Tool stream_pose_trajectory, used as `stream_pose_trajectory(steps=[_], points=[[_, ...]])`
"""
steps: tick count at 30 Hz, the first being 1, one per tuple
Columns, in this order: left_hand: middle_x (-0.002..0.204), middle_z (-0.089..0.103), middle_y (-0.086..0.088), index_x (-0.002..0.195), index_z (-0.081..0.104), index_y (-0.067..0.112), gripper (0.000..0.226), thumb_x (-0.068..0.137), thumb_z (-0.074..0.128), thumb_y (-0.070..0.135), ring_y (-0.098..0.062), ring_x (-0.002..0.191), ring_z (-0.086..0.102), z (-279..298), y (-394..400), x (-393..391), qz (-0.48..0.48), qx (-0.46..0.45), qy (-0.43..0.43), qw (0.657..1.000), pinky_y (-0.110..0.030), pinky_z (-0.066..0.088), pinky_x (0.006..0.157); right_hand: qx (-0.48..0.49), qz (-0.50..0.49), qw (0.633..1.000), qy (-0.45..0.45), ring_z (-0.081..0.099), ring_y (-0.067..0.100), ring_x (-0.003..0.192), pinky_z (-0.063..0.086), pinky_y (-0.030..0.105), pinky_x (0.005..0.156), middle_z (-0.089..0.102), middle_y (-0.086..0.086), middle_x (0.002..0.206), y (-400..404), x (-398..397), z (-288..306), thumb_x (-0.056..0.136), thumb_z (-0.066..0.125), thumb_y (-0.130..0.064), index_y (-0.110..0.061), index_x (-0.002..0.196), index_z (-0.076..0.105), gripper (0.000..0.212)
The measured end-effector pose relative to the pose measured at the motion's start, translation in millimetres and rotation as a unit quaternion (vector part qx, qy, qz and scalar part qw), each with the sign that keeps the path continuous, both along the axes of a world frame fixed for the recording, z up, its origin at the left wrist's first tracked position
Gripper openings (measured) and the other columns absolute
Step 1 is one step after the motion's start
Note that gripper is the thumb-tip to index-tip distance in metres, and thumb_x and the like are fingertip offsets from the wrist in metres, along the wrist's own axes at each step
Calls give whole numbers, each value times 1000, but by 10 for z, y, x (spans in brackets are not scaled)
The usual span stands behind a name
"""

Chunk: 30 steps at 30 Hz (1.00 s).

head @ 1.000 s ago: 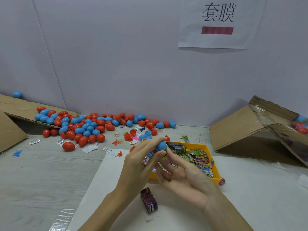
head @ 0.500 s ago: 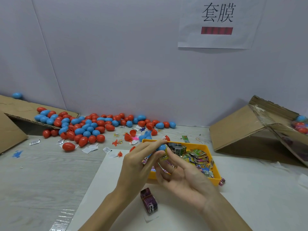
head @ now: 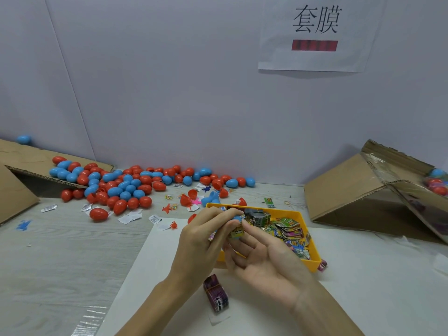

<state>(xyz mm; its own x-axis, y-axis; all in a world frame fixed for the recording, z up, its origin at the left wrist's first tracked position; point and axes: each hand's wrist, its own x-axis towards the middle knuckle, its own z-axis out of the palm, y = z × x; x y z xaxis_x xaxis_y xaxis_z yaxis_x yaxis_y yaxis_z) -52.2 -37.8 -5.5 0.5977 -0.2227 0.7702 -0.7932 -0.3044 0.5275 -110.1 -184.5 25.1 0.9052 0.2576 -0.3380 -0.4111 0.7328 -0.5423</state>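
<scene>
From here I see only a sliver of the blue egg (head: pixel 237 218): the left hand (head: pixel 203 241) covers the rest, above the near left corner of the yellow tray (head: pixel 311 263). The printed wrapper (head: pixel 236 233) under it is half buried too, and I cannot tell whether the right hand (head: pixel 264 260) pinches it or merely touches it. That tray corner sits behind both hands. Print on the packets (head: pixel 288 229) inside the tray is too small to read. At the tray's near right corner a small dark red thing (head: pixel 323 265) is partly behind the wall. Right of the tray, the cardboard box (head: pixel 351 190) is cut by the picture's edge, and the eggs (head: pixel 437 187) in it blur behind film
</scene>
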Motion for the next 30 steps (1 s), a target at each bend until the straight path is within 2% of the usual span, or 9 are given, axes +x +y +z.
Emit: stream_pose_trajectory(steps=[5,10,15,24,27,30], points=[[105,70,11,116,77,19,23,98,65,27,-13,98,68,23,-20,-26,3,-27,15,1000,-23,53,82,9,5,1000,10,73,30,86,59,36,71,72,19,102,13,14,-13,79,81,-20,1,121,71,49],[117,71,13,120,72,20,23,100,62,24,-15,116,65,65,-39,-88,-67,-26,92,993,-16,46,95,21,6,1000,-1,70,25,90,56,34,82,74,14,102,-4,24,-4,79,81,-22,1,118,74,46],[114,75,13,115,77,23,23,97,62,25,-10,116,67,87,-59,-125,-105,-96,194,971,-15,49,93,17,-8,1000,8,70,26,93,57,33,77,72,16,108,4,18,-14,82,80,-22,2,120,73,45],[111,77,11,115,78,25,27,93,64,30,-8,112,69,126,-84,-148,-138,-146,257,945,-19,54,91,4,-36,999,-10,69,25,89,58,30,74,73,17,103,-5,32,15,82,80,-23,-2,115,76,40],[111,77,9,115,79,25,28,91,66,30,-10,113,70,142,-97,-150,-142,-164,278,936,-23,55,95,-57,-72,994,-59,73,21,84,59,28,72,75,16,101,42,28,9,87,75,-28,-7,104,81,27],[111,77,9,113,79,25,27,89,67,31,-9,113,69,142,-100,-154,-135,-176,286,932,-24,54,97,-188,-128,966,-124,76,19,97,61,26,76,78,12,106,83,28,-38,93,68,-34,-15,103,82,26]])
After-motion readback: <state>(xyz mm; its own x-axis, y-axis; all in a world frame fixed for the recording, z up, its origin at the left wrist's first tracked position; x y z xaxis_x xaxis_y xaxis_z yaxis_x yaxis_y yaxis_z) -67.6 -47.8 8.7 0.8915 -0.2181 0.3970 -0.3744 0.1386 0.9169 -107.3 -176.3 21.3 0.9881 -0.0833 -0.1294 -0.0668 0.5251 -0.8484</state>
